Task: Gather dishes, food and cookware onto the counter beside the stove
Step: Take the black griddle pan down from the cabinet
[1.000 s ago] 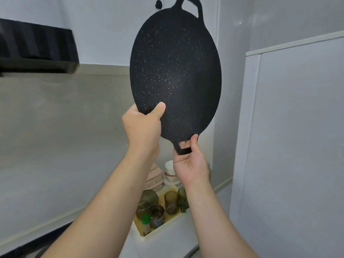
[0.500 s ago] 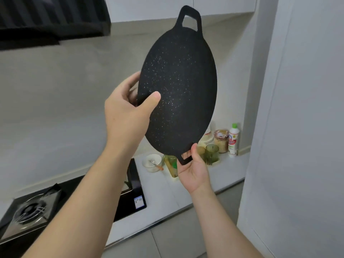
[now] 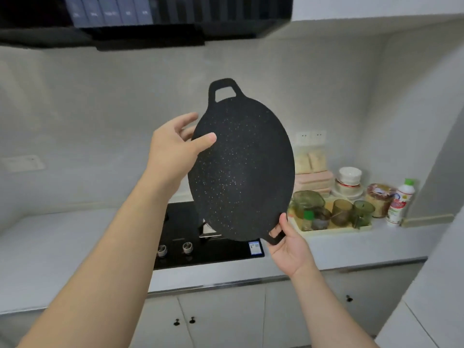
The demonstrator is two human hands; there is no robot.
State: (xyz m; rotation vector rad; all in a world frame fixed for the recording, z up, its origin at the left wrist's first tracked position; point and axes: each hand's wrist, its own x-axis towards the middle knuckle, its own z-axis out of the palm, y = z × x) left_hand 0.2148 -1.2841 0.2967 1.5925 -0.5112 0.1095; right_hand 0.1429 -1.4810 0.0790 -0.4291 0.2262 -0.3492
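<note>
A round black speckled griddle pan (image 3: 242, 172) with two loop handles is held upright in the air above the black stove (image 3: 208, 247). My left hand (image 3: 173, 149) grips its left rim, thumb on the front face. My right hand (image 3: 288, 243) holds the lower loop handle from below. The upper handle points up. The white counter (image 3: 356, 247) to the right of the stove carries a cream tray (image 3: 334, 228) with green glass jars and cups.
At the back right stand stacked white bowls (image 3: 349, 182), pink and tan packets (image 3: 312, 180), a food jar (image 3: 378, 198) and a white bottle with a green cap (image 3: 400, 200). A black range hood (image 3: 150, 21) hangs overhead. A white wall panel rises at far right.
The pan has come down from near the upper cabinets to above the stove. My view has tilted down and left, so the stove and counter now show fully.
</note>
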